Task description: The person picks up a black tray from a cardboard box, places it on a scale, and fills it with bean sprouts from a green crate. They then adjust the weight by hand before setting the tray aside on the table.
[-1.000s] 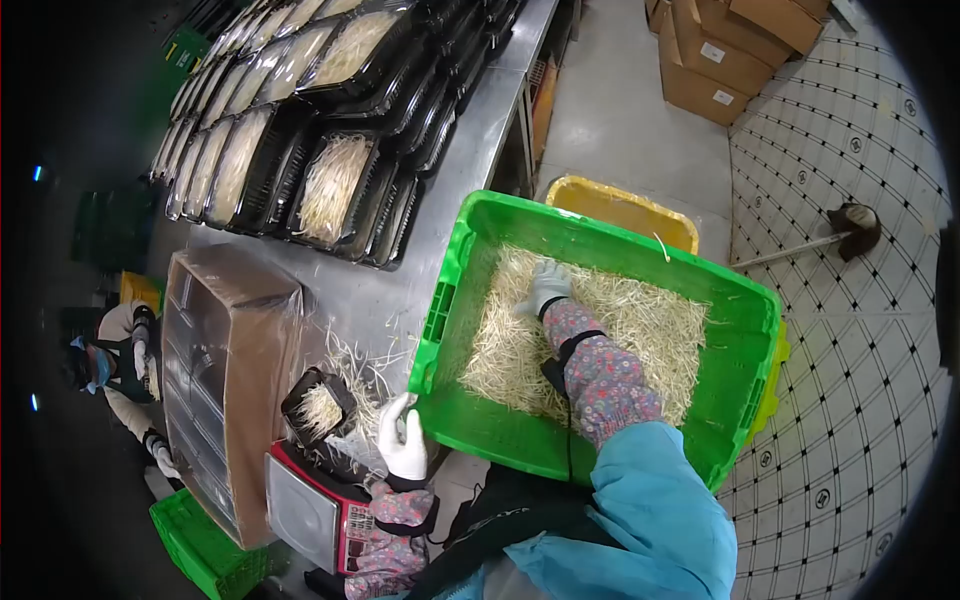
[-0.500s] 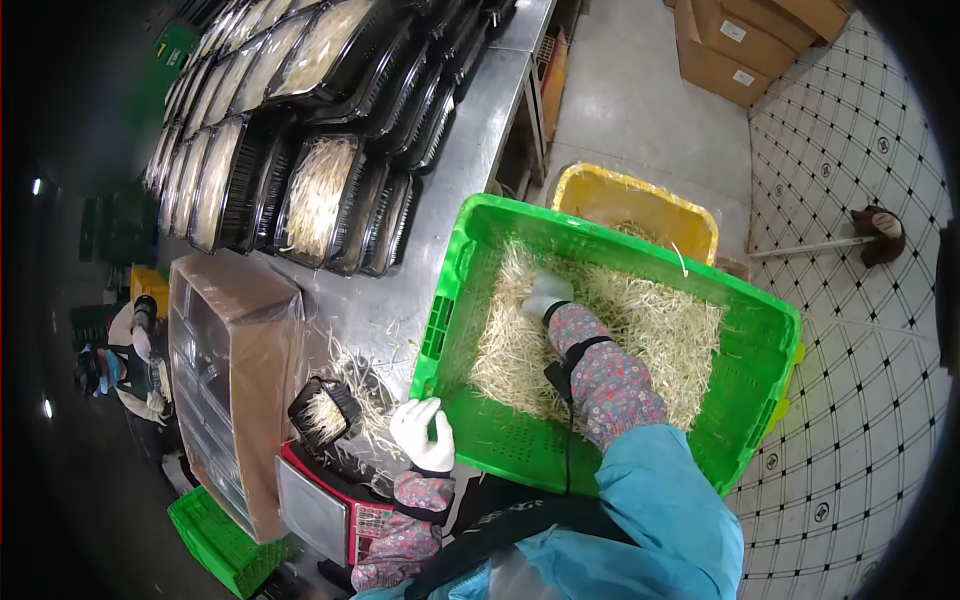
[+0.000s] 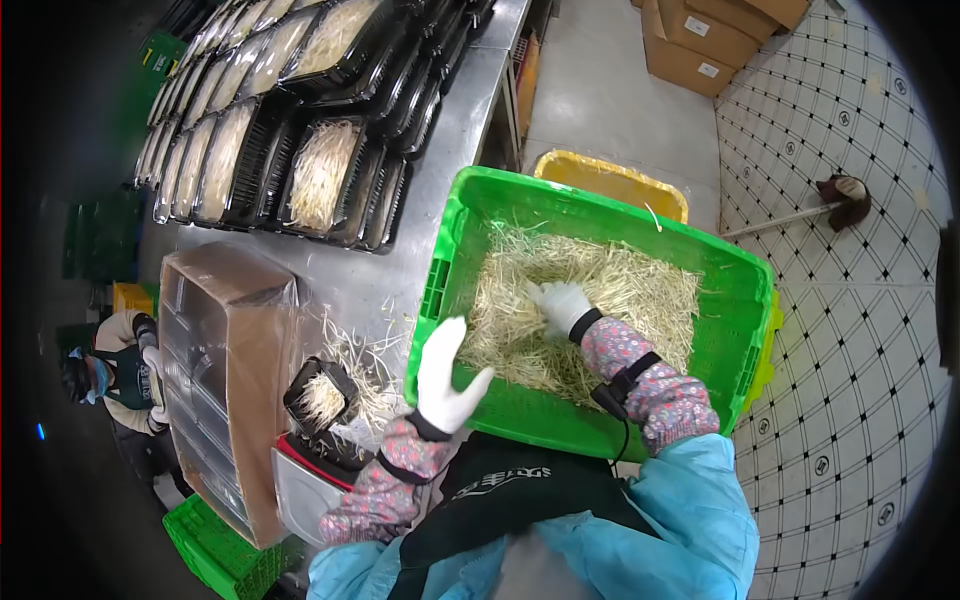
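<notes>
A green crate in front of me holds a wide heap of pale bean sprouts. My right hand, in a white glove, is down in the heap with its fingers curled into the sprouts; the fingertips are partly hidden. Over the crate's near left edge is my left hand, also white-gloved, with thumb and fingers spread and nothing in it. Left of that hand, a small black tray with some sprouts sits at the red-edged scale, among loose sprouts.
Stacked black trays of sprouts fill the far part of the metal table. An open carton of clear lids stands at left, with a co-worker beyond it. A yellow bin is behind the crate; cardboard boxes stand farther off.
My left hand has come off the crate's rim, risen and spread its fingers. My right hand has drawn back slightly through the sprouts, showing more of the glove. The view has shifted a little.
</notes>
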A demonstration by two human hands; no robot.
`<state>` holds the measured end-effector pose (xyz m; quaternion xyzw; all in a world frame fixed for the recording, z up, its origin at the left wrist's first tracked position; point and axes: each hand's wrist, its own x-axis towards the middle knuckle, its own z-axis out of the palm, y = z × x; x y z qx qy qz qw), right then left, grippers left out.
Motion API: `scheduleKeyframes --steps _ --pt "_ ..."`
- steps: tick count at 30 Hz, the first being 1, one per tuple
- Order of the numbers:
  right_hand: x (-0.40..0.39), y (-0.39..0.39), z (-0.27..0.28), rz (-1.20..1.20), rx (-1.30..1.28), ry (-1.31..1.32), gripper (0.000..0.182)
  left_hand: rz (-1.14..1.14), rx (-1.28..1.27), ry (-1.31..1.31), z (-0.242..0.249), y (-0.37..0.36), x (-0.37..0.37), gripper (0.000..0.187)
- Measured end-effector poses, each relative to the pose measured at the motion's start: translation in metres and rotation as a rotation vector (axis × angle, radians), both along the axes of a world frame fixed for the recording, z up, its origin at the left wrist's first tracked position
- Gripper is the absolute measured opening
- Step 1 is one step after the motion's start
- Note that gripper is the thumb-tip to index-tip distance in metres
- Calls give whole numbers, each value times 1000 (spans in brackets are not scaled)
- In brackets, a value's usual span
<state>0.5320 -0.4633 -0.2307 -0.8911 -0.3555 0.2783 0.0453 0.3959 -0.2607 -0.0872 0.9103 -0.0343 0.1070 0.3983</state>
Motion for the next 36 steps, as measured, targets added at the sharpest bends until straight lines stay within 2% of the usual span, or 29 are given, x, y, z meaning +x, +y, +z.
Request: scheduleKeyframes --steps 1,2,5,6,9,10,12,15,17,18,19,21,22,23,25,26,27,29,31,32,33,34,35,36 --pt "-13 -7 -24 34 -73 -26 81 -29 15 46 -1 -4 13 75" --pt "-25 -19 -52 26 -56 -90 104 -83 32 101 -5 -6 25 82" --pt "-17 -43 -16 -24 102 -121 112 -204 93 301 -33 -13 57 98" --pt "-5 -53 -4 -65 123 -44 116 -259 131 358 -49 -17 68 103" --pt "23 -78 4 -174 47 114 120 -443 324 523 -92 -28 100 122" --pt "26 -79 7 -146 -33 130 130 -470 414 606 -104 -34 107 128" --pt "19 -80 -8 -91 -36 113 132 -550 602 789 -131 -45 111 142" --pt "8 -74 -23 33 -46 -5 134 -619 778 984 -143 -66 107 145" --pt "9 -68 -36 82 -115 -85 140 -556 809 946 -158 -76 98 143" --pt "13 -64 -29 78 -135 -76 121 -488 840 897 -167 -78 96 141" --pt "13 -63 -41 77 -126 -67 121 -490 846 907 -178 -79 95 141" --pt "13 -58 -64 22 -24 -73 84 -357 683 886 -197 -79 95 141" --pt "15 -56 -73 -61 56 -29 49 -315 721 762 -203 -80 90 118" --pt "13 -59 -79 -63 56 -28 49 -317 722 763 -209 -79 90 118" --pt "13 -63 -78 -67 108 -4 25 -258 627 1036 -209 -77 97 85" --pt "16 -66 -77 -67 110 -6 25 -264 647 965 -206 -74 94 62" --pt "19 -71 -72 -93 116 34 24 -260 647 968 -205 -69 92 62" --pt "30 -85 -64 -112 122 76 23 -425 613 839 -204 -54 85 58" --pt "49 -101 -51 -452 195 294 23 -517 675 760 -193 -39 78 47" --pt "58 -101 -14 -566 179 327 26 -562 725 762 -188 -38 78 48" --pt "59 -94 -12 -564 179 328 26 -609 772 768 -184 -38 74 49" --pt "62 -86 -11 -534 251 306 27 -660 813 707 -181 -44 70 59" --pt "65 -75 -9 -503 325 280 29 -654 815 707 -177 -50 65 59" --pt "60 -56 -19 -433 289 198 26 -674 798 659 -161 -62 65 65"
